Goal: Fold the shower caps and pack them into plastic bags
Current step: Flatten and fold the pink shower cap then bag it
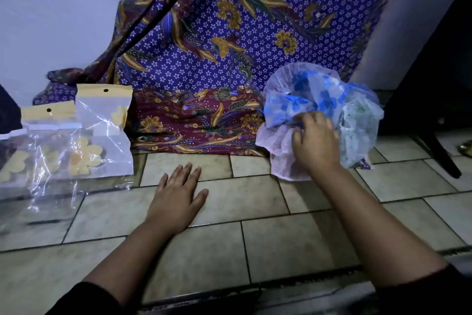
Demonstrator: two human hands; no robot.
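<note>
Gripping crumpled blue-flowered shower caps (314, 100), right hand (316, 141) closed on pile, right of patterned cloth (204, 120). Left hand (178, 194) laid flat, open, empty, on tiled floor (281, 243). Plastic bags (76, 141) left of cloth.

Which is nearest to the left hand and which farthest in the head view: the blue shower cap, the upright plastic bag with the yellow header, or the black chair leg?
From the left hand:
1. Upright plastic bag, to its left.
2. Blue shower cap, to its right, gripped by the right hand.
3. Black chair leg, far right.
</note>
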